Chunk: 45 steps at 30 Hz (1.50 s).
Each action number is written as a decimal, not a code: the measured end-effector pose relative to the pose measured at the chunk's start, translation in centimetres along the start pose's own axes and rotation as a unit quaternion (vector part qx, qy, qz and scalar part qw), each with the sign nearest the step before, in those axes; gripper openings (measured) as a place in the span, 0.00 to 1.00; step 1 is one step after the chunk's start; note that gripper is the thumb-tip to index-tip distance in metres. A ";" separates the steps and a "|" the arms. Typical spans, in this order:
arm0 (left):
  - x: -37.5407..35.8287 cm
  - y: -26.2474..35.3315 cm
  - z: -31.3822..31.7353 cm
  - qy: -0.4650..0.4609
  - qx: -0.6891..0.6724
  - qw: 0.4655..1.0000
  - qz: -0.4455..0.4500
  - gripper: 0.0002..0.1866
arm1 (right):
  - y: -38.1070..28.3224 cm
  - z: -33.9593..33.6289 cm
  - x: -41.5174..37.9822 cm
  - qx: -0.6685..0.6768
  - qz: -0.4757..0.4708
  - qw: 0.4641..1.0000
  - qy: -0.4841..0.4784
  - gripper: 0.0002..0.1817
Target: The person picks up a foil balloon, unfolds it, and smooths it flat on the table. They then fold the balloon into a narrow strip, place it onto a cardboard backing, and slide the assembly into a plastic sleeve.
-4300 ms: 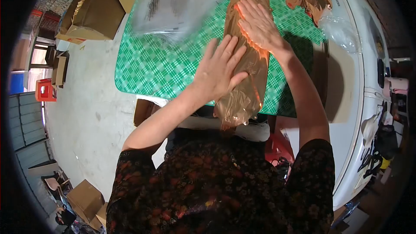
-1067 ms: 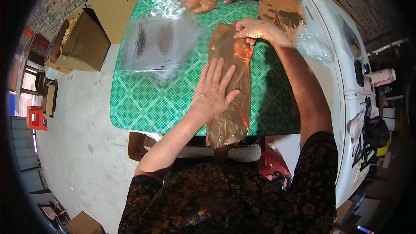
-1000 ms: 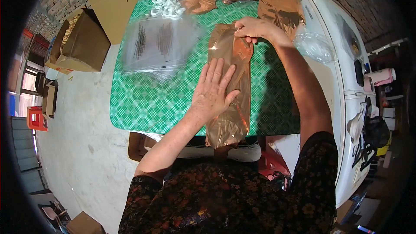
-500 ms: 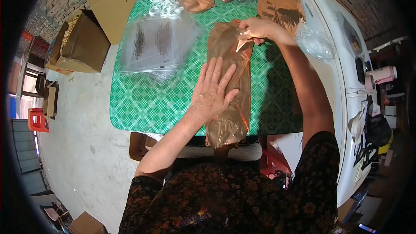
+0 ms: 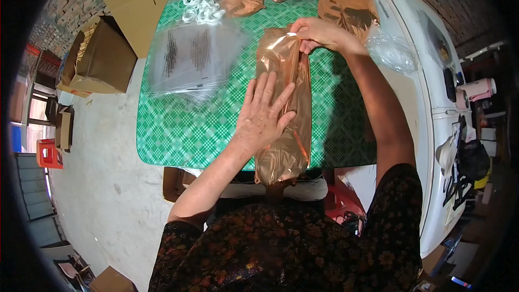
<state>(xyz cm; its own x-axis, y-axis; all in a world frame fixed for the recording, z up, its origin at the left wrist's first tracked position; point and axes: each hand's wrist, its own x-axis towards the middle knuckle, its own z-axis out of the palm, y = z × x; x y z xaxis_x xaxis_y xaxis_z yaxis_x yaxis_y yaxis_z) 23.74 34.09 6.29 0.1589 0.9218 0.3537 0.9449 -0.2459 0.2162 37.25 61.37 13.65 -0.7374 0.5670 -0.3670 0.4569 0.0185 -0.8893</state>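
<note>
A long copper-coloured foil piece (image 5: 284,157) lies lengthwise on the green patterned tabletop (image 5: 178,135), its near end over the front edge. My left hand (image 5: 263,111) rests flat on its middle, fingers spread. At the far end, my right hand (image 5: 319,35) pinches the foil's upper right edge between thumb and fingers. Left of the foil is a stack of clear printed plastic bags (image 5: 189,59). Beyond the bags sits a bundle of white loops (image 5: 203,9).
More copper foil (image 5: 346,0) is heaped along the far edge. A clear plastic bag (image 5: 392,53) lies at the right, beside a white fridge-like cabinet (image 5: 427,130). Cardboard boxes (image 5: 105,59) and a red stool (image 5: 48,154) stand on the left floor.
My right hand has shifted slightly left and away from me, drawing the foil's upper edge with it. The foil there looks smoother. My left hand has barely moved.
</note>
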 end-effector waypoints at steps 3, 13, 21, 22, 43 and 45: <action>-0.1 0.0 0.1 -0.001 0.001 1.000 -0.002 0.37 | 0.8 0.2 -0.2 0.042 -0.041 0.998 0.003 0.14; 0.0 0.0 0.3 -0.033 0.018 0.999 -0.001 0.37 | 2.5 1.3 0.3 0.046 -0.117 0.991 0.036 0.13; 0.1 0.0 0.0 -0.058 0.018 0.998 -0.003 0.34 | 3.7 0.7 1.1 0.023 -0.163 0.986 0.037 0.13; 0.0 0.0 0.0 -0.061 0.016 0.998 -0.003 0.34 | 3.9 0.7 1.2 0.004 -0.169 0.985 0.038 0.12; 0.3 0.0 -0.1 -0.084 0.015 0.996 -0.009 0.31 | 5.9 11.7 -7.9 -0.484 -0.220 0.843 0.083 0.35; 0.4 0.0 -0.3 -0.098 0.016 0.995 -0.010 0.31 | 6.7 11.5 -7.1 -0.499 -0.239 0.825 0.114 0.34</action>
<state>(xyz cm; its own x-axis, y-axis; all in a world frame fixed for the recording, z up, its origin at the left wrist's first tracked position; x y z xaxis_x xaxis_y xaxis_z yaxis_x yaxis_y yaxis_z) 23.70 34.34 6.65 0.1899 0.9678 0.1653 0.9564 -0.2204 0.1918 39.82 47.98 7.19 -0.8913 0.4365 0.1225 0.4070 0.8894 -0.2081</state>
